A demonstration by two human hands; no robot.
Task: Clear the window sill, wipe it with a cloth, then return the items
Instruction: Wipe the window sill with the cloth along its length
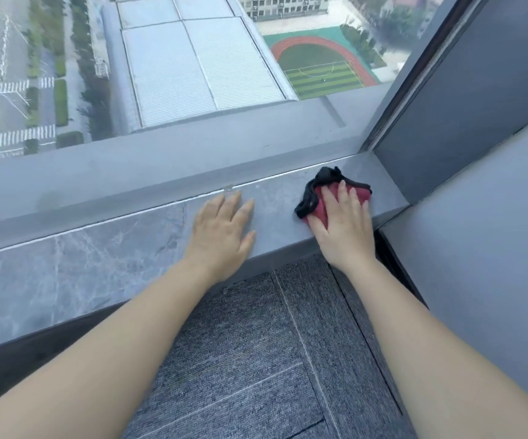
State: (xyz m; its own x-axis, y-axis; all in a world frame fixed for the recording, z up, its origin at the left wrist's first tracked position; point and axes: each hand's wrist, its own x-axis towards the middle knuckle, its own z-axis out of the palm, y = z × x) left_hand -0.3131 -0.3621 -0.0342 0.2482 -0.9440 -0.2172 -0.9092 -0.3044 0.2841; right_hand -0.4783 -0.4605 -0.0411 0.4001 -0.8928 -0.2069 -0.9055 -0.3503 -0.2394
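Grey carpet tiles cover the floor, laid in squares with thin pale seams between them. A plain grey wall panel rises at the right, meeting a darker grey window frame that runs up at a slant. Through the glass, far below, lies a large flat white roof. Right of it sits a green sports field ringed by a red running track. At the left, streets with white crosswalk stripes run between rows of trees.

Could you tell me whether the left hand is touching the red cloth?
Apart. The head view shows bare sill between the left hand and the red cloth.
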